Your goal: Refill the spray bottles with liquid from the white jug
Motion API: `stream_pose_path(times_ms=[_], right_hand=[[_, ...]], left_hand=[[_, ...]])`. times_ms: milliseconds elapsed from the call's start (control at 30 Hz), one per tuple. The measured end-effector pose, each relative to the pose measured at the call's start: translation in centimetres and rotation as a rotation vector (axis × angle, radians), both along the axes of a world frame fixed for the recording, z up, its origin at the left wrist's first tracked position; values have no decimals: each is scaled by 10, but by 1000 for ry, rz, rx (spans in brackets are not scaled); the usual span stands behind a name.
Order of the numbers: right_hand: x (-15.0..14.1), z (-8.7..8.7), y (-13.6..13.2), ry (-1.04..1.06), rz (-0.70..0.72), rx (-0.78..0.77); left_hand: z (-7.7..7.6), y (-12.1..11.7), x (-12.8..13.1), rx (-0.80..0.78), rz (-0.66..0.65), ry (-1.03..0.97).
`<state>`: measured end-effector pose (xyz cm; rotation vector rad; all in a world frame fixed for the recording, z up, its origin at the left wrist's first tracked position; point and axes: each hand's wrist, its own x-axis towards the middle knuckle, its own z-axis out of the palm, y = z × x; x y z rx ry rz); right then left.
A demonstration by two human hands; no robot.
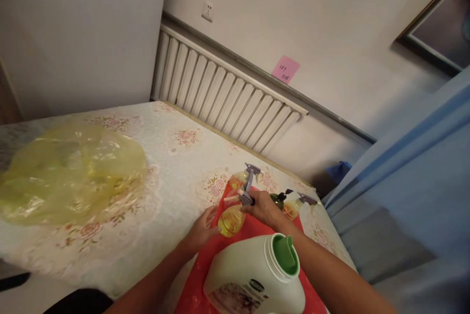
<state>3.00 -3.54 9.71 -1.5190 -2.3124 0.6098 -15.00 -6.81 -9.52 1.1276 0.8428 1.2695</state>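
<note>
A clear spray bottle (230, 221) with yellow liquid and a grey trigger head stands tilted on a red plastic sheet or bag (253, 230). My right hand (265, 208) is closed around its trigger head. At the bottle's left side is my left hand (201, 228), fingers apart and thumb tip at or almost against it; I cannot tell if they touch. Just behind is a second spray bottle (238, 178) with a grey head. Beyond my right wrist are another spray bottle (293, 208) and a dark bottle with a black pump (279, 198).
A large pale jug (246, 265) with a green-lined mouth stands close in front of me, between my forearms. A puffed yellow plastic bag (73, 177) lies left on the flowered tablecloth (183, 177). Behind the table is a radiator (220, 94); blue curtains (411, 206) hang right.
</note>
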Motion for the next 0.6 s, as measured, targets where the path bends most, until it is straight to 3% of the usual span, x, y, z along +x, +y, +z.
stream_pose_path(times_ms=[133,333,500,600], right_hand=[[-2,7,-4,10,-27,-25],[-11,20,-7,35,-48,-64],[-22,38,-11,66,-41,-104],[-26,48,-13,86,-58,-113]], left_hand=[[0,0,-5,-76,2,-100],[4,-1,-5,-54,-42,-123],[20,-6,-9,-123,-134,-345],[30,-13,-13,-169,-254,-481]])
